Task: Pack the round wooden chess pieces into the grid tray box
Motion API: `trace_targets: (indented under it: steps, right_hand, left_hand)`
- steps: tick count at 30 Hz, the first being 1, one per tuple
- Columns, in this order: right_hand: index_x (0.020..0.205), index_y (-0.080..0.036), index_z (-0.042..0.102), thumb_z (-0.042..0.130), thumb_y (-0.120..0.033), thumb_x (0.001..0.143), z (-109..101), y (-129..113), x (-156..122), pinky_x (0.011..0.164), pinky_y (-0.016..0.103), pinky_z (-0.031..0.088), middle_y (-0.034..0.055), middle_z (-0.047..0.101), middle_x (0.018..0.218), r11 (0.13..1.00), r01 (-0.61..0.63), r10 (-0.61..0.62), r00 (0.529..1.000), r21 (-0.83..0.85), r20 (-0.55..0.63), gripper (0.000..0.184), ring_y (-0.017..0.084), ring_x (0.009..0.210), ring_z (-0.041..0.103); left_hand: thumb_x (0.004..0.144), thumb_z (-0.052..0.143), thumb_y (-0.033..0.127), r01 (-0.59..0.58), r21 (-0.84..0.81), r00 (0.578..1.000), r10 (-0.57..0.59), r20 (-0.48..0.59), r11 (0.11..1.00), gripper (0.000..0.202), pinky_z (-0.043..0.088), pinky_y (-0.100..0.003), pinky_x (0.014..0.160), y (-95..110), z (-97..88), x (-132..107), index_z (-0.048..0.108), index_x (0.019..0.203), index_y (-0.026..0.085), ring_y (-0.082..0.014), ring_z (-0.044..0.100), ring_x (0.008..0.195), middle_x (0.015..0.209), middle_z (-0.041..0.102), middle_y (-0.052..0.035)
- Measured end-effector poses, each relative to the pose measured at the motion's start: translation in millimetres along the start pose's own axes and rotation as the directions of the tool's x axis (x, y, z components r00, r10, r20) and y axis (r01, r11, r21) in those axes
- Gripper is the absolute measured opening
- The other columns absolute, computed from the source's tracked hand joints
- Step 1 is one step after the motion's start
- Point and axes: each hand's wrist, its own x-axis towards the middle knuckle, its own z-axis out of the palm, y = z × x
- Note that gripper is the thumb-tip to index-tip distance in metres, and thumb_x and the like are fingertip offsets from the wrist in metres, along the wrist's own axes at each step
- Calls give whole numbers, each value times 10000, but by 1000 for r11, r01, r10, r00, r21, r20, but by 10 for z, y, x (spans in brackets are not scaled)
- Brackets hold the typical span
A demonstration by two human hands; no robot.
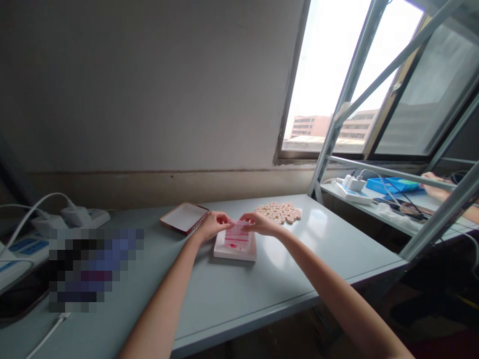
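Observation:
Between my two hands hangs a clear plastic bag with pink-red printing or lines, its top edge pinched at both corners. My left hand is closed on the left corner, and my right hand on the right one. Directly beneath and behind the bag lies an open white box tray. A box lid with a reddish rim rests inside-up to the left of my left hand. Beyond my right hand, many small round wooden pieces lie spread on the table; they look like game discs.
The grey table ends at a front edge below my arms. Power strips with white plugs and cables stand at the left, beside a pixelated patch. Past a metal frame post at right, another person's hand is near a blue tray.

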Motion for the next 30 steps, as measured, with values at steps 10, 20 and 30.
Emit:
trace_targets:
  steps: [10, 20, 30]
  right_hand:
    - [966, -183, 632, 556, -235, 693, 319, 118, 57, 563, 223, 346, 42, 655, 800, 960, -67, 55, 997, -272, -54, 288, 155, 673, 555]
    - [1000, -191, 595, 557, -225, 699, 290, 213, 43, 604, 223, 372, 28, 648, 845, 986, -3, -4, 999, -168, -40, 305, 145, 711, 559]
    - [1149, -203, 454, 582, -158, 685, 316, 102, -30, 741, 285, 378, 69, 573, 1064, 948, 46, -76, 994, -314, -84, 483, 189, 937, 521]
  left_hand:
    - [670, 580, 274, 20, 465, 999, -38, 30, 885, 109, 376, -304, 785, 4, 46, -16, 625, 704, 181, -200, 547, 861, 845, 638, -39]
    - [666, 604, 304, 46, 439, 999, -52, 2, 897, 104, 351, -353, 883, -35, 57, -13, 630, 698, 209, -220, 470, 971, 962, 566, -29]
    - [567, 679, 255, 35, 409, 997, -6, -71, 912, 345, 343, -359, 920, -95, 104, -28, 596, 901, 231, -216, 433, 977, 1003, 464, -37]
